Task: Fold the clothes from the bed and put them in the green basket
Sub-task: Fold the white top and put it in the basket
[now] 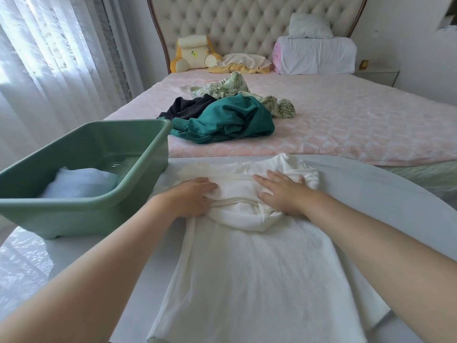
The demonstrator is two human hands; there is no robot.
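The wide bed with the pink quilted cover (346, 129) fills the far half of my view. In front of it runs the pale grey surface (395, 194) where I am working. The long white ribbed garment (247, 268) lies flat on that surface, its far end turned back toward me in a thick fold.

The green plastic basket (74, 219) stands on the surface just left of the garment, with one pale blue folded piece (81, 184) already in it. Still waiting on the bed are a teal garment (230, 122), a dark one (188, 107) and a leaf-print one (230, 86), heaped together.

My left hand (190, 196) lies on the fold's left side, fingers close together and fairly straight, pressing down. My right hand (284, 191) is spread flat on the right side, palm down, holding nothing.

I judge this as mid-fold on the second piece, flattening the first turn. The next move calls for another fold to get it small enough for the basket. The ribbed knit looks soft and will likely spring open unless I keep it pinned.
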